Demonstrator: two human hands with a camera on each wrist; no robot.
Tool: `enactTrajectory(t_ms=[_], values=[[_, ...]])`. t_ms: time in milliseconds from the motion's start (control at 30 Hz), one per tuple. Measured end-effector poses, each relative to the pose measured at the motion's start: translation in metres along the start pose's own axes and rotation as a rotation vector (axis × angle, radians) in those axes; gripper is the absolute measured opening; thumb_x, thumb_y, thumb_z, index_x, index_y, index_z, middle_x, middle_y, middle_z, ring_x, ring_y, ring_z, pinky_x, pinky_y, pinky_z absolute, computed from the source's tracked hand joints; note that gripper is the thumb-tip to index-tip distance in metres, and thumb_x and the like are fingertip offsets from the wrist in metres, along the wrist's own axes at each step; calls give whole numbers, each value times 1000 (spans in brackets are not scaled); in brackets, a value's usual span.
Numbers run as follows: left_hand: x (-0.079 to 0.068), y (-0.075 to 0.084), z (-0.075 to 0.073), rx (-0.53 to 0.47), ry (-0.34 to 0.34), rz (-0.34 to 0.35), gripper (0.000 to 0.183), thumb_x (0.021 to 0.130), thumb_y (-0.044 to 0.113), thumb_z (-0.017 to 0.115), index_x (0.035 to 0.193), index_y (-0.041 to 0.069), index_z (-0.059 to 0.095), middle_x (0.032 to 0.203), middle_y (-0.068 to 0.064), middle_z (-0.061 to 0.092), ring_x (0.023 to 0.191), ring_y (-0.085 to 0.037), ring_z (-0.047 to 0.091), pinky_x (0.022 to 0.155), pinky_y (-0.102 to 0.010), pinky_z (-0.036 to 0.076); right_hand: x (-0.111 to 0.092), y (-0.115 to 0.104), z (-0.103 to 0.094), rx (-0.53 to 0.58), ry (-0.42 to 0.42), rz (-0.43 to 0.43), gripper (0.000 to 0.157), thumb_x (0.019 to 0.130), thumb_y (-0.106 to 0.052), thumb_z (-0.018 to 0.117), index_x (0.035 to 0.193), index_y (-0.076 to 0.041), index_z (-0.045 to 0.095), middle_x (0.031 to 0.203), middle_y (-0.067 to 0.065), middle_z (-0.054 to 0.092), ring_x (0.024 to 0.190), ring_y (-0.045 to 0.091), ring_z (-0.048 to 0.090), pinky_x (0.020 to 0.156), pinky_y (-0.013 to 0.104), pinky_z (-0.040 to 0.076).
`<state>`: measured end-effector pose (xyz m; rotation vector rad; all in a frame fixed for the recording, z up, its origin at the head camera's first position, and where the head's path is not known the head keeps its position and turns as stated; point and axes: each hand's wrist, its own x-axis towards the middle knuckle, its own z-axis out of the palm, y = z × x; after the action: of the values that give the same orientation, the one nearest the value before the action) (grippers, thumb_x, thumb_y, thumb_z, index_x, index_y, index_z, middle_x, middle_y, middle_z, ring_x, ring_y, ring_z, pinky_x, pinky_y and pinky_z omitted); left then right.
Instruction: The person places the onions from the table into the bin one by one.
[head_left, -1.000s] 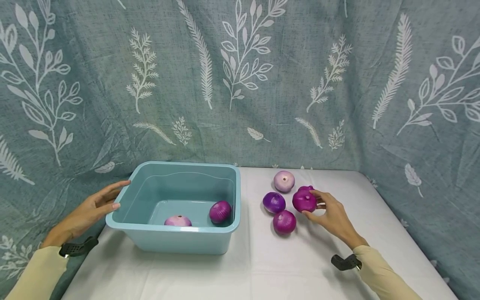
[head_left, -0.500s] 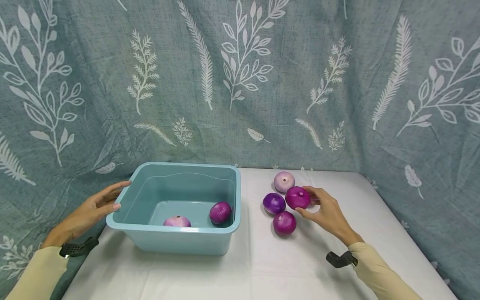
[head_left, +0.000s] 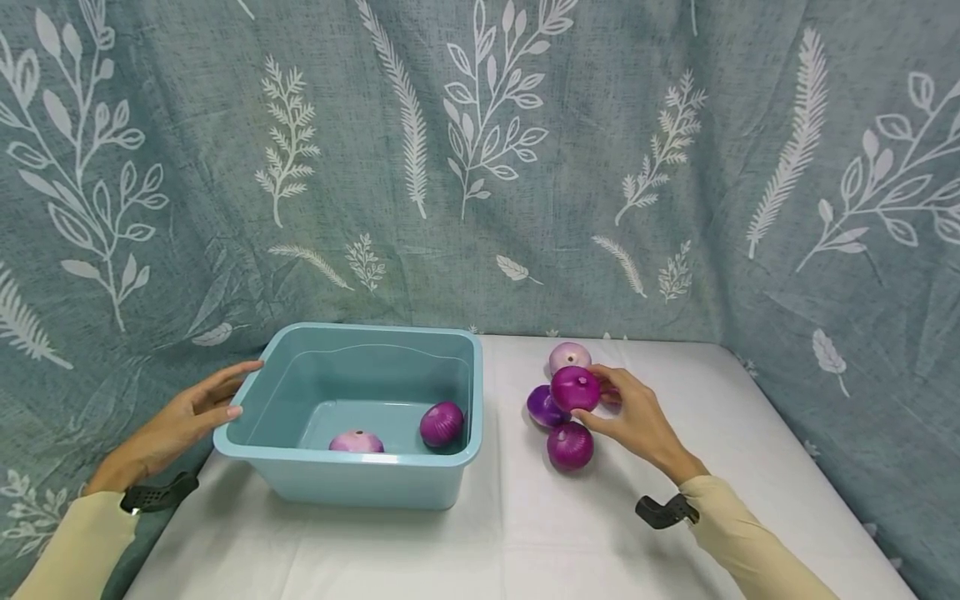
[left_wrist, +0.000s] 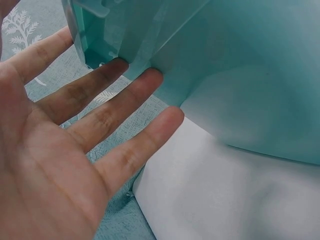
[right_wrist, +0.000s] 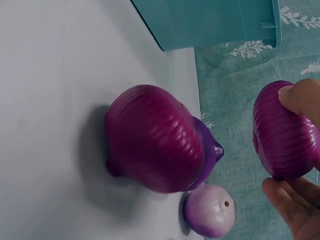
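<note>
the right hand [head_left: 636, 415] pinches a pink onion [head_left: 575, 389] in the air, right of the tub [head_left: 360, 483]. near it on the table [head_left: 570, 533] are a purple onion [head_left: 545, 407] and, farther, a pale onion [head_left: 568, 356]. the left hand [head_left: 176, 425], fingers apart, touches the tub's left edge. two onions [head_left: 442, 424] sit inside.

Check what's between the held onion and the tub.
In the head view: the violet onion, partly hidden by the held onion, then bare white cloth up to the tub.
</note>
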<state>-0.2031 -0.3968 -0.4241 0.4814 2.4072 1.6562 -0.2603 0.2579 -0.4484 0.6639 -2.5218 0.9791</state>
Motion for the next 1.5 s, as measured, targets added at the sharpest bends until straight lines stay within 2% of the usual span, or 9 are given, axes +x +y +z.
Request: enactTrajectory(t_ms=[100,267,367,467,600,733,1067,1300,1500], values=[[1,1,-1,1,-2,3,65,110,12,49,166,27,21,172,-3,11,151,-53,-1,107,-85,12,3,-6,3,-5,-13,15,72,79,-32,93,139,-10,60,121,6,66,100,21,67,88,46,60],[1,0,-1,3,0,4,65,110,12,49,166,27,21,171,-1,12,152,-51,0,107,-85,13,11,-16,9,23,-42,15,72,79,-32,92,139,-9,60,120,6,65,97,20,70,87,40,61],[1,-2,0,2,8,3,64,110,12,49,166,27,22,171,-1,12,154,-47,2,108,-83,13,16,-21,13,54,-50,-3,71,79,-32,93,138,-9,60,122,5,65,97,19,72,87,36,61],[0,-2,0,-3,13,2,64,110,11,49,166,26,23,171,-1,12,154,-45,3,110,-82,14,22,-26,17,88,-51,-42,70,79,-32,93,138,-11,60,124,4,65,98,20,73,87,37,61],[0,-2,0,-7,14,2,64,110,10,49,166,26,23,171,-3,11,153,-49,0,109,-83,12,29,-34,21,111,-53,-69,68,79,-31,92,138,-14,61,127,3,64,98,22,73,87,41,62],[0,0,-1,-15,8,5,64,110,10,50,166,25,23,172,-3,9,152,-51,-2,109,-84,9,34,-43,25,102,-57,-61,68,79,-33,92,138,-17,62,125,0,64,99,20,72,88,40,61],[-2,0,-1,-3,3,-5,64,110,11,49,166,26,22,172,-4,10,152,-51,-1,109,-83,11,49,-66,34,190,-59,-130,69,80,-28,92,139,-12,61,119,1,66,101,18,70,89,40,61],[-2,-1,-1,-7,9,0,64,110,11,49,166,27,23,172,-5,10,152,-52,-1,110,-83,10,57,-79,36,184,-44,-152,71,80,-31,92,140,-13,60,122,-2,66,102,16,68,89,29,60],[-2,-2,-1,-9,4,1,64,110,10,48,166,26,22,172,-4,10,152,-51,-2,110,-82,10,59,-88,38,205,-40,-167,69,81,-30,91,140,-13,61,122,-1,66,105,16,67,90,28,59]])
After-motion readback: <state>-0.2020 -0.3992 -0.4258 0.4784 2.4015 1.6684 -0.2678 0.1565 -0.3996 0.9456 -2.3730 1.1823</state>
